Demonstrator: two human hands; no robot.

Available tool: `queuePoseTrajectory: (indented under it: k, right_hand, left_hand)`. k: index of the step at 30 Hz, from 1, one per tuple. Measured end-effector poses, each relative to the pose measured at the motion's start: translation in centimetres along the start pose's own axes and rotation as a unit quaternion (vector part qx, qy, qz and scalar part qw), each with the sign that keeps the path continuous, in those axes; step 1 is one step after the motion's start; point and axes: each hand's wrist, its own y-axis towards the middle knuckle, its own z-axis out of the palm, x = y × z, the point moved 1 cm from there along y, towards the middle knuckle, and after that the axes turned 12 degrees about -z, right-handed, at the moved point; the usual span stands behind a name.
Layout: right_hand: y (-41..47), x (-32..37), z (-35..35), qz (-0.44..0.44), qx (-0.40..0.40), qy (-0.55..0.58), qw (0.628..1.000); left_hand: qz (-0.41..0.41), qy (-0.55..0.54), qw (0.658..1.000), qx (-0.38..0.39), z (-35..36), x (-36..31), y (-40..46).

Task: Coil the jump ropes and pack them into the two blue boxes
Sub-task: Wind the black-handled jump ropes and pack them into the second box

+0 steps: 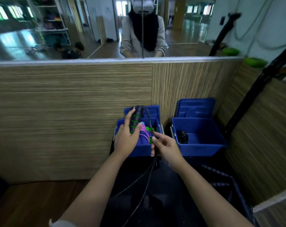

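My left hand [127, 138] grips the black jump-rope handles with green rings [135, 119], held upright over the left blue box [139, 150]. From the handle tops a thin black cord [149, 119] arcs down into my right hand [166, 147], which pinches it; two strands hang on toward the floor. In the left blue box lie a pink-purple rope [145, 135] and something green. The right blue box [202, 147] holds one coiled black rope [182, 136] at its left side.
Both boxes stand open with their lids [196, 108] leaning on a striped wood wall panel [73, 112]. A mirror above shows a person's reflection. A black diagonal bar [253, 90] rises on the right. Dark floor lies below my arms, with a black ribbed crate [220, 182] at the right.
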Motion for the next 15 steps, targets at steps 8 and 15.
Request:
queuePoseTrajectory:
  k: [8,15]
  right_hand:
    - [-1.4,-0.5,1.6,0.108,0.119,0.013,0.987]
    - [-2.5,0.4,-0.2,0.118,0.168,-0.027,0.978]
  left_hand:
    - [-0.055,-0.295,0.950,0.086,2.3,-3.5,-1.4]
    - [-0.097,-0.332,0.937,0.039,1.8,-2.7,-1.2]
